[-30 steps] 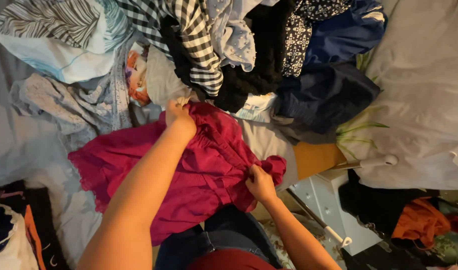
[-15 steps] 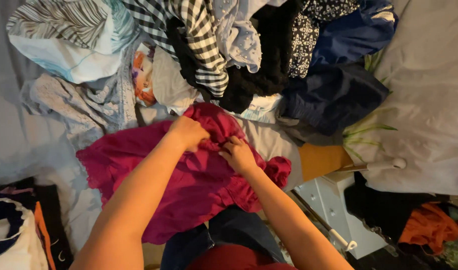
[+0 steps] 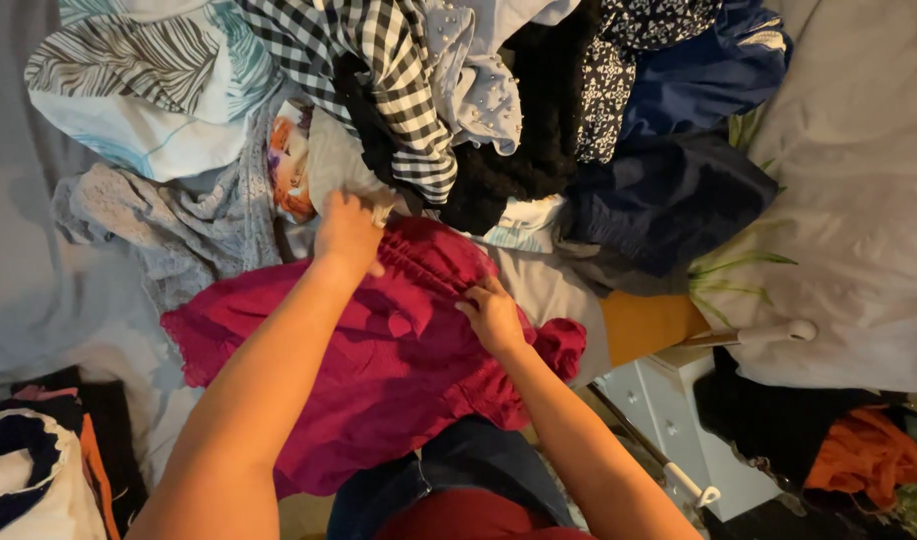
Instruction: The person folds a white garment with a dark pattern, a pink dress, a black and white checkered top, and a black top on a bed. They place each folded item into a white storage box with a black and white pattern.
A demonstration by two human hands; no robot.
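Looking down over both forearms, we note a magenta blouse (image 3: 378,370) spread flat on the grey bedsheet (image 3: 38,290), directly in front of us and just below a heaped pile of clothes. Left hand (image 3: 346,232) sits at the blouse's far edge, at the gathered neckline, fingers curled down and pinching the fabric there; it also brushes a pale grey garment (image 3: 333,165) at the foot of the pile. Right hand (image 3: 493,318) lies nearer us and to the right, fingers bent and pressed onto the ruched band, apparently nipping a fold, though the fingertips are partly buried in cloth. The blouse's long axis runs on a slant, from the lace-trimmed hem at lower left up to the ruffled sleeve (image 3: 560,345) at right; the neckline points away from us toward the pile. Both hands are on the garment's upper right portion, the left the farther, the right closer to the sleeve. Beyond: a black-and-white checked shirt (image 3: 398,70), a navy garment (image 3: 668,200), a leaf-print cloth (image 3: 138,90). White pillow (image 3: 858,200) at right, mustard piece (image 3: 648,325) beside the sleeve.
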